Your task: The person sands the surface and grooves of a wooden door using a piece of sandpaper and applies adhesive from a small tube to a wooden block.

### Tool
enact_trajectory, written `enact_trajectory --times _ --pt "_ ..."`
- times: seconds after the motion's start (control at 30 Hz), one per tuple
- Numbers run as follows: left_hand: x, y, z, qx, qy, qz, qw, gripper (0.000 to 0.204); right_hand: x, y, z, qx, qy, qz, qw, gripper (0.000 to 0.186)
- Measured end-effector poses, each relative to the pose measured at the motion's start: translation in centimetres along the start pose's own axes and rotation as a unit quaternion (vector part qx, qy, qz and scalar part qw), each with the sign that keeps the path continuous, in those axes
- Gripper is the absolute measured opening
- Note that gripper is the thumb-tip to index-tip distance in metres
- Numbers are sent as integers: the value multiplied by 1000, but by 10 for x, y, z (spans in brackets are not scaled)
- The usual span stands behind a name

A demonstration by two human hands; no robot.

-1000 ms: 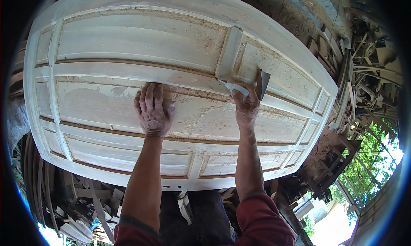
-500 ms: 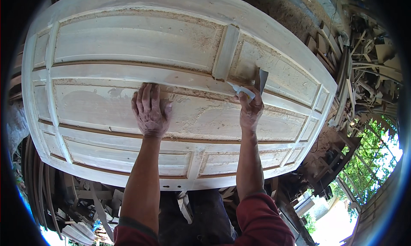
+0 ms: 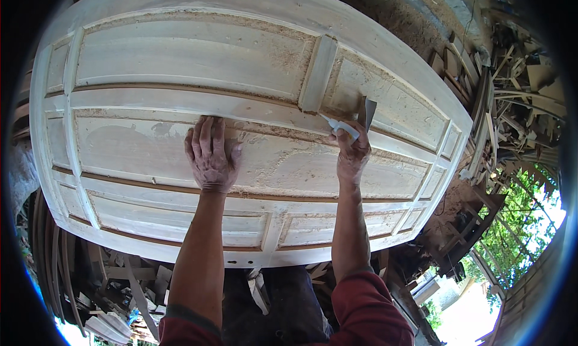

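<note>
A pale wooden panelled door lies in front of me, with sawdust gathered along its mouldings. My left hand rests palm down on the middle panel, fingers stretched toward the central rail. My right hand grips a small white squeeze bottle with a thin nozzle. Its tip points up and left, at the rail close to the foot of a short upright divider. A flat, dark grey piece, like a scraper blade or a folded abrasive sheet, sticks up beside the right hand's fingers; what holds it is hidden.
Scrap wood is piled beyond the door's right end. More offcuts and curved strips lie at the lower left. Two small dark holes mark the door's near edge. Green foliage shows through an opening at the lower right.
</note>
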State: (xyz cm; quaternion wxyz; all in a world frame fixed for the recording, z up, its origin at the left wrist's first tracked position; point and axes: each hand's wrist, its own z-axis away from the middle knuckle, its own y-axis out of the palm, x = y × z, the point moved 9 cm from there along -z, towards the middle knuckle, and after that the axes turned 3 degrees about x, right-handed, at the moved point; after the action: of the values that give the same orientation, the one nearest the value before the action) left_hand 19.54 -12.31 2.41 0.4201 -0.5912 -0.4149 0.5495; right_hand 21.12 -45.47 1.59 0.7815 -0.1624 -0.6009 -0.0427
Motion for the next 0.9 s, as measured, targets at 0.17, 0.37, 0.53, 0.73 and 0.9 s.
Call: enact_trajectory --times 0.17,0.37,0.53,0.73,0.9 --pt "-1 -1 -1 -4 -1 3 1000 64 -6 -5 0 -26 10 -107 994 21" --pt "0 -1 0 -3 -7 6 1000 68 -5 -2 7 -16 13 -47 999 22" --pt "-1 -1 0 -7 5 5 1000 65 6 2 3 0 -24 -26 999 20" --pt "-1 0 1 -4 5 -4 1000 63 1 0 2 -5 -12 8 1000 20" --pt "-2 1 1 -5 5 4 1000 64 0 -2 2 -12 -18 4 1000 20"
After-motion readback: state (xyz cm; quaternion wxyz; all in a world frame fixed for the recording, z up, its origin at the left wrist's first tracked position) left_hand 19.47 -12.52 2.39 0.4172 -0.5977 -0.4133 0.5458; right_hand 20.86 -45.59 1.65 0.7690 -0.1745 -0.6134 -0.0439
